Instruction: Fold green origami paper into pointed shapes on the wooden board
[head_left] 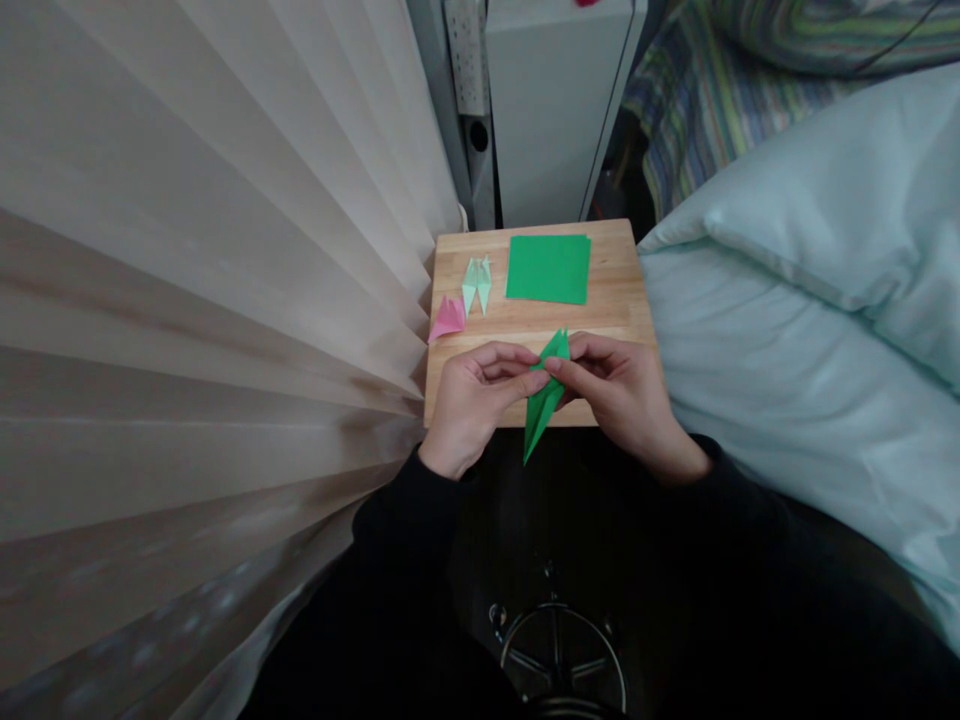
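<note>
Piece in hand: a bright green, slender folded-paper form (544,405), long and pointed, held over the near edge of the wooden board. It tilts, its split upper points leaning away from me, its single lower tip hanging past the board's edge.

Grip: my left hand (469,400) pinches it from the left, thumb and fingers close together; my right hand (626,390) pinches from the right, thumb laid on the front face, some fingers behind and partly hidden. The thumbs nearly meet at mid-length, presumably to keep the layers flat and steady. Holding it off the surface probably leaves both faces within reach.

On the light-brown wooden board (626,320): a stack of flat green paper sheets (548,269) lies at the far side, likely set there to leave working room in front. At far left, a pale mint folded-paper piece with two prongs (470,287); just nearer me, a pink folded-paper piece (448,317). Whether these two touch, I cannot tell. Both sit aside, apparently out of my hands' way.

Surroundings: pleated beige curtain (300,250) left, pale blue bedding (765,330) right, white cabinet (559,110) beyond.
</note>
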